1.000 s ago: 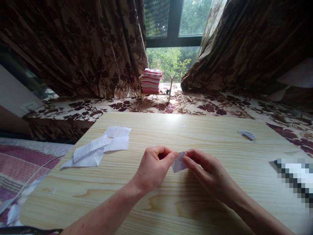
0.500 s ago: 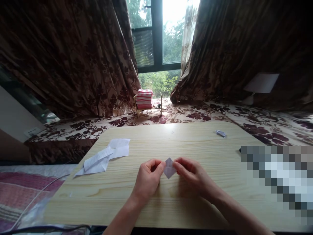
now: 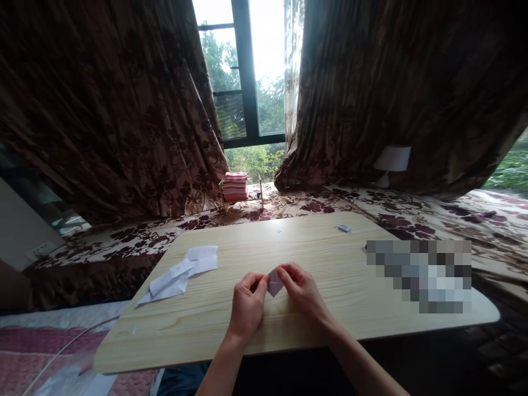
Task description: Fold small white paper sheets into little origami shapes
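A small folded paper (image 3: 274,284), diamond-shaped with crease lines, is held up just above the near middle of the wooden table (image 3: 247,250). My left hand (image 3: 249,302) pinches its left edge between thumb and fingers. On the other side, my right hand (image 3: 303,289) grips the upper right edge the same way. Fingertips cover parts of both edges.
White paper sheets (image 3: 175,279) lie overlapping at the table's left. A small folded paper piece (image 3: 342,227) rests near the far right corner, beyond a blurred-out object (image 3: 421,278). Behind the table stand a rack with striped cloths (image 3: 235,187) and a lamp (image 3: 392,159).
The view has tilted up and turned, so the table appears smaller and shifted. My right fingers have moved up along the paper's edge to near its top corner; both hands keep their grip.
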Motion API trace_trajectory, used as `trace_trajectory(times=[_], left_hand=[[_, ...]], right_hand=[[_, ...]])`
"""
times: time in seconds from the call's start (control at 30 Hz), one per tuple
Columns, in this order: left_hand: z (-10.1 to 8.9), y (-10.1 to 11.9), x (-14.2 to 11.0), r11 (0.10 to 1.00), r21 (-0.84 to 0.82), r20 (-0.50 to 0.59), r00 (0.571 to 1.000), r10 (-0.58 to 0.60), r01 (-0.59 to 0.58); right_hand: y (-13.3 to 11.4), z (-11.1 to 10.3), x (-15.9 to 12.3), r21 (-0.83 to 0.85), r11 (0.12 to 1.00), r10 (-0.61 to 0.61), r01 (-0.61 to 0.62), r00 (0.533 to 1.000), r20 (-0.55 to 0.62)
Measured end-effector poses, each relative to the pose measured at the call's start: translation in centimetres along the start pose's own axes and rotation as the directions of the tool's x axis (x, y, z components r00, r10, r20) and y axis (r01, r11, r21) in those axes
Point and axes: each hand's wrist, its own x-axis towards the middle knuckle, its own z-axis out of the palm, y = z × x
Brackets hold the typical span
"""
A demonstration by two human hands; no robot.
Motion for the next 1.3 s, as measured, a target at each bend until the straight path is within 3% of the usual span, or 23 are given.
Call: trace_trajectory(times=[0.3, 0.53, 0.8, 1.0, 1.3], left_hand=[[0.4, -1.3, 0.5, 1.0, 0.001, -0.014, 1.0, -0.028, 0.028], [0.4, -1.0, 0.4, 1.0, 0.028, -0.022, 1.0, 0.0, 0.001], [0.4, -1.1, 0.5, 0.999, 0.029, -0.059, 0.998, -0.027, 0.029], [0.5, -1.3, 0.3, 1.0, -0.003, -0.018, 1.0, -0.013, 0.013], [0.5, -1.4, 0.4, 0.999, -0.03, -0.049, 0.998, -0.035, 0.033]], right_hand=[[0.9, 0.2, -0.1, -0.02, 1.0, -0.006, 0.006, 1.0, 0.011], [1.3, 0.2, -0.2, 0.003, 0.999, -0.041, 0.041, 0.999, -0.01], [2.1, 0.1, -0.2, 0.046, 0.999, 0.013, -0.009, 0.997, -0.076], [2.0, 0.2, -0.3, 0.053, 0.998, 0.034, -0.029, 0.995, -0.091], [1.7, -0.1, -0.3, -0.025, 0.999, 0.021, -0.023, 0.997, -0.076]])
